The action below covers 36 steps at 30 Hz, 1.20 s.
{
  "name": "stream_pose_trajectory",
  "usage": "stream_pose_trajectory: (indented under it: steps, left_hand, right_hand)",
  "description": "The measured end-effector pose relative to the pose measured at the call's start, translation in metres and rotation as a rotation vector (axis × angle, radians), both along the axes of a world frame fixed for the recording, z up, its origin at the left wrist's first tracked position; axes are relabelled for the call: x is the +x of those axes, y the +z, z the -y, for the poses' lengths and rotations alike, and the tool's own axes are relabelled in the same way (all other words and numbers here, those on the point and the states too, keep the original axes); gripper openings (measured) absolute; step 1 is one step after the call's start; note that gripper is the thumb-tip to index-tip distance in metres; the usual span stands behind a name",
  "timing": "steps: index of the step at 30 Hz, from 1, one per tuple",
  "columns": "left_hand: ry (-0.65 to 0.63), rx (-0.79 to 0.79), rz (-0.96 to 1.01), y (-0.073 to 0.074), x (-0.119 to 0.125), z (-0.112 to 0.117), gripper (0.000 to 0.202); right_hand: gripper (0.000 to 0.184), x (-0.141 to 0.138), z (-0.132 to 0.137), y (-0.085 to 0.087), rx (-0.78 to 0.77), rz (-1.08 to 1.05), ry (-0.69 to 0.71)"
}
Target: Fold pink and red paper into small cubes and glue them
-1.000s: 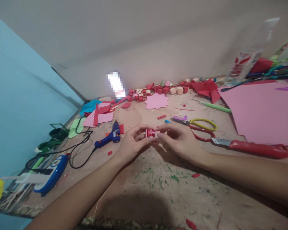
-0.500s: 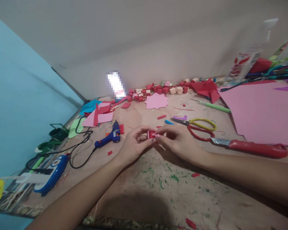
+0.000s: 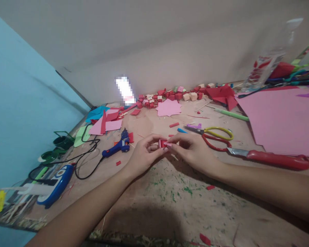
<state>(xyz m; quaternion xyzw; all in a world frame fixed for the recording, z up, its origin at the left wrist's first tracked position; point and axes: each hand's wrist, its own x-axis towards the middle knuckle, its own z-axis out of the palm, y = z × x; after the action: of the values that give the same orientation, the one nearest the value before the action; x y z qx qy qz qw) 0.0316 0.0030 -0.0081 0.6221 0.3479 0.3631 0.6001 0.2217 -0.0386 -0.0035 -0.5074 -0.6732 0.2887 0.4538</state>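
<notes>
Between my hands, over the middle of the table, is a small red and pink paper box (image 3: 162, 143) with an open side. My left hand (image 3: 143, 151) is closed on it, thumb below and fingers behind. My right hand (image 3: 193, 151) pinches a small pink paper piece (image 3: 169, 145) at the box's right side; whether that piece is joined to the box I cannot tell. Scissors (image 3: 208, 133) with yellow and red handles lie just beyond my right hand. Near my right wrist is a red-handled knife (image 3: 275, 159). A blue glue gun (image 3: 118, 145) lies left of my left hand.
Small folded paper cubes (image 3: 175, 94) line the wall beside a lit phone (image 3: 125, 91). Pink star-edged paper (image 3: 168, 107) lies before them. Pink sheets (image 3: 285, 120) and a plastic bottle (image 3: 265, 65) are at right. A black cord (image 3: 86, 178) loops at left beside a blue-and-white device (image 3: 58, 187).
The whole view has shifted very slightly. Both hands keep the same hold on the paper box and the pink piece.
</notes>
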Motion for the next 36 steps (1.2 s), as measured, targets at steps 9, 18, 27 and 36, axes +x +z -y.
stream_pose_trajectory:
  steps: [9, 18, 27, 36]
  left_hand:
    - [0.015, 0.034, -0.012, -0.0004, 0.0001, -0.0021, 0.028]
    - [0.015, 0.049, 0.006, -0.0016, 0.0000, -0.0021, 0.028]
    - [-0.044, 0.087, 0.029, 0.0005, -0.0035, -0.0011, 0.032]
    - [-0.092, 0.088, 0.011, 0.0006, -0.0018, 0.0047, 0.029]
  right_hand:
    - [0.017, 0.0009, 0.0015, -0.0007, 0.074, -0.023, 0.036]
    - [0.015, 0.0003, 0.0001, -0.0003, 0.055, -0.032, 0.008]
    - [0.016, 0.0002, -0.0028, 0.0021, -0.060, -0.098, 0.005]
    - [0.012, -0.0015, -0.0045, 0.0012, -0.091, -0.089, 0.034]
